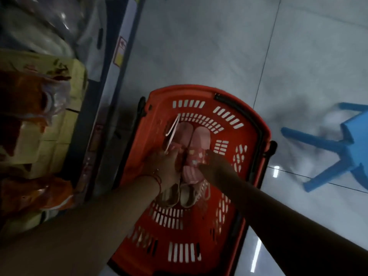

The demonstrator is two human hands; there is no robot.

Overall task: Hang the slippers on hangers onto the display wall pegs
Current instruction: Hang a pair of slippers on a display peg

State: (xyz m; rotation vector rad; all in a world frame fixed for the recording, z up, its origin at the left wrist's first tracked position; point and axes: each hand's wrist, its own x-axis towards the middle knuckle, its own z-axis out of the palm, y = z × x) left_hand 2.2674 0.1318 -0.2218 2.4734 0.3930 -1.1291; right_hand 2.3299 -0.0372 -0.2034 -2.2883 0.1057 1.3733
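While both forearms reach down into the red basket on the tiled floor, the left hand rests on the pink slippers beside their white hanger; the right hand touches the right slipper's edge. Finger state: cannot tell, dim and blurred. Second pair lies nearer, under the wrists. Farther right: blue stool. Left: shelf with packaged goods.

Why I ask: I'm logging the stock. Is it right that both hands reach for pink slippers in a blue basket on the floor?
Not quite: the basket is red, as the head view shows. Both the left hand and right hand do reach for the pink slippers in it.
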